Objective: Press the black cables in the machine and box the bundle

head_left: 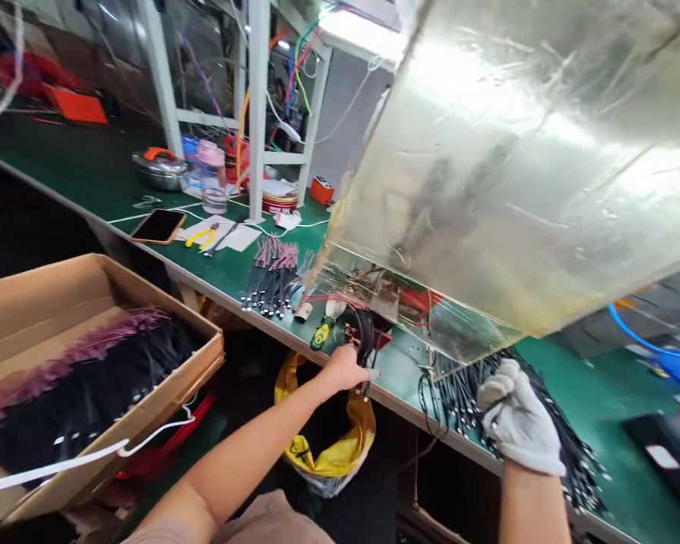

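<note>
A small looped bundle of black cables point(366, 336) hangs at the green bench's near edge, gripped in the bare left hand point(344, 368). A much larger heap of black cables point(567, 446) with small metal ends lies spread flat on the bench to the right, partly under a clear sheet, the white-gloved right hand point(518, 419) pinching some strands.
</note>
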`<move>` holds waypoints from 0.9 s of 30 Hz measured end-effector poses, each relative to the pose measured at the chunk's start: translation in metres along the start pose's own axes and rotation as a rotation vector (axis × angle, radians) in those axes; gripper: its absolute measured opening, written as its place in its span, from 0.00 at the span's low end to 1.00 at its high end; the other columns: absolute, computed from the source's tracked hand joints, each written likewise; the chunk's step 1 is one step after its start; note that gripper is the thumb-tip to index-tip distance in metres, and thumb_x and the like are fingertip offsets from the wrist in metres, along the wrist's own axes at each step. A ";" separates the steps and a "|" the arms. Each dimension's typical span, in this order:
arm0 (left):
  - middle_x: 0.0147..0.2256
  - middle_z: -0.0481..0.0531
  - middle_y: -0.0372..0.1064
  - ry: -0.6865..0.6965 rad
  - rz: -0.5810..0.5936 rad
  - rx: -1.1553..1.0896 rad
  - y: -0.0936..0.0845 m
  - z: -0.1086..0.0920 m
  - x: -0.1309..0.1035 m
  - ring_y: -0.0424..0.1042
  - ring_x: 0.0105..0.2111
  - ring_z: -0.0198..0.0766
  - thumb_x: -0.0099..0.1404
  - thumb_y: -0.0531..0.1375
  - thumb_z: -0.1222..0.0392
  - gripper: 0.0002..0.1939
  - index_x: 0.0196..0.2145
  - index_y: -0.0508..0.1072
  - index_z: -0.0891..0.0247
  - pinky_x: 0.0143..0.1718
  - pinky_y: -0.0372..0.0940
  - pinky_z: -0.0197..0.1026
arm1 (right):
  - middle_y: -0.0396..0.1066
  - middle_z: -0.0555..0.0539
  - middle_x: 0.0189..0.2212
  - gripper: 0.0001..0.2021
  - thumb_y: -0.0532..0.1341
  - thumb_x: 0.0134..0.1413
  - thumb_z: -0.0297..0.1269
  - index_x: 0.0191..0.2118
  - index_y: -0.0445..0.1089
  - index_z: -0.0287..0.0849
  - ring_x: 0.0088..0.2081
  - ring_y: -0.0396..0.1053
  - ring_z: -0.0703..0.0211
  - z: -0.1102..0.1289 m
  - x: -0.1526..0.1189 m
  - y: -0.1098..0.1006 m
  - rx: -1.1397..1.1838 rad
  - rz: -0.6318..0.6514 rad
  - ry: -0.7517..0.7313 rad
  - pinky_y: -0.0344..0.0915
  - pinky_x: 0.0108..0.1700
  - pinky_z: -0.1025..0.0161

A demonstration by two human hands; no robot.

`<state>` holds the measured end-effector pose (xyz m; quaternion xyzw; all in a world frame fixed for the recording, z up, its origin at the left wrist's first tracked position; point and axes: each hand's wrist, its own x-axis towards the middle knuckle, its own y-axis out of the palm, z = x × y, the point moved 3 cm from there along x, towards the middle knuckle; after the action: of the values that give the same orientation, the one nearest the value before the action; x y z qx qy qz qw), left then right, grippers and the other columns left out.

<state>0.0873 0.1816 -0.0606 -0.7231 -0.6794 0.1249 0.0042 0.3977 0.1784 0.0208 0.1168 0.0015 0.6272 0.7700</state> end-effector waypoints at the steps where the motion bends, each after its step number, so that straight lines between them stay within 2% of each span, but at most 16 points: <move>1: 0.24 0.52 0.71 -0.017 0.016 0.004 0.003 0.005 -0.003 0.74 0.31 0.47 0.43 0.75 0.62 0.16 0.23 0.71 0.61 0.33 0.66 0.42 | 0.65 0.52 0.30 0.13 0.76 0.46 0.47 0.35 0.76 0.51 0.24 0.59 0.68 -0.006 -0.003 -0.004 0.069 -0.027 0.055 0.67 0.21 0.70; 3: 0.28 0.54 0.75 -0.041 0.057 -0.015 0.009 0.015 -0.009 0.74 0.32 0.45 0.50 0.72 0.62 0.10 0.27 0.74 0.63 0.32 0.65 0.40 | 0.63 0.52 0.30 0.13 0.76 0.45 0.44 0.38 0.76 0.54 0.24 0.58 0.68 -0.016 -0.010 -0.007 0.187 -0.074 0.155 0.66 0.22 0.72; 5: 0.31 0.55 0.77 -0.061 0.110 -0.064 0.014 0.023 -0.015 0.73 0.30 0.41 0.58 0.67 0.61 0.07 0.34 0.75 0.64 0.29 0.64 0.38 | 0.63 0.52 0.31 0.09 0.73 0.51 0.41 0.39 0.76 0.55 0.25 0.60 0.67 -0.019 -0.020 -0.003 0.213 -0.088 0.183 0.66 0.23 0.71; 7: 0.30 0.55 0.77 -0.084 0.165 -0.124 0.019 0.027 -0.020 0.69 0.24 0.36 0.63 0.64 0.59 0.08 0.38 0.74 0.66 0.24 0.60 0.36 | 0.62 0.50 0.33 0.06 0.69 0.56 0.40 0.40 0.76 0.56 0.27 0.61 0.66 -0.017 -0.029 0.004 0.205 -0.070 0.191 0.67 0.24 0.70; 9: 0.27 0.55 0.76 -0.101 0.206 -0.172 0.025 0.031 -0.023 0.61 0.19 0.31 0.66 0.62 0.55 0.11 0.37 0.73 0.67 0.19 0.53 0.34 | 0.62 0.50 0.34 0.06 0.68 0.57 0.39 0.41 0.75 0.56 0.28 0.63 0.65 -0.014 -0.037 0.011 0.195 -0.049 0.186 0.68 0.26 0.69; 11: 0.26 0.55 0.74 -0.101 0.227 -0.206 0.030 0.035 -0.023 0.57 0.17 0.29 0.67 0.63 0.49 0.16 0.34 0.73 0.68 0.18 0.50 0.34 | 0.61 0.50 0.33 0.08 0.69 0.56 0.39 0.41 0.75 0.55 0.29 0.63 0.65 -0.009 -0.044 0.017 0.199 -0.021 0.172 0.69 0.28 0.69; 15: 0.22 0.53 0.70 -0.083 0.232 -0.260 0.034 0.043 -0.018 0.58 0.17 0.28 0.66 0.62 0.41 0.24 0.30 0.75 0.69 0.18 0.49 0.33 | 0.61 0.53 0.33 0.15 0.73 0.52 0.36 0.44 0.72 0.49 0.30 0.63 0.68 -0.001 -0.056 0.026 0.269 0.059 0.172 0.70 0.32 0.69; 17: 0.21 0.51 0.68 -0.075 0.218 -0.281 0.029 0.044 -0.015 0.57 0.16 0.28 0.67 0.61 0.41 0.24 0.30 0.75 0.69 0.17 0.48 0.32 | 0.62 0.53 0.34 0.16 0.73 0.52 0.35 0.46 0.71 0.48 0.31 0.65 0.68 0.003 -0.066 0.031 0.281 0.094 0.166 0.70 0.34 0.67; 21: 0.18 0.49 0.65 -0.071 0.205 -0.303 0.016 0.041 -0.020 0.55 0.14 0.27 0.66 0.62 0.44 0.22 0.28 0.75 0.68 0.15 0.45 0.32 | 0.67 0.52 0.31 0.14 0.70 0.59 0.39 0.48 0.68 0.50 0.31 0.68 0.63 0.007 -0.091 0.045 0.189 0.125 0.132 0.70 0.33 0.62; 27: 0.19 0.50 0.65 -0.082 0.191 -0.335 0.007 0.039 -0.034 0.57 0.15 0.28 0.62 0.63 0.44 0.21 0.25 0.73 0.67 0.15 0.48 0.31 | 0.75 0.48 0.31 0.10 0.67 0.64 0.39 0.48 0.70 0.49 0.31 0.74 0.58 0.003 -0.114 0.061 0.108 0.159 0.088 0.72 0.34 0.57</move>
<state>0.0857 0.1413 -0.0937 -0.7692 -0.6184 0.0395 -0.1558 0.3148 0.0790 0.0181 0.1300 0.0600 0.6898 0.7097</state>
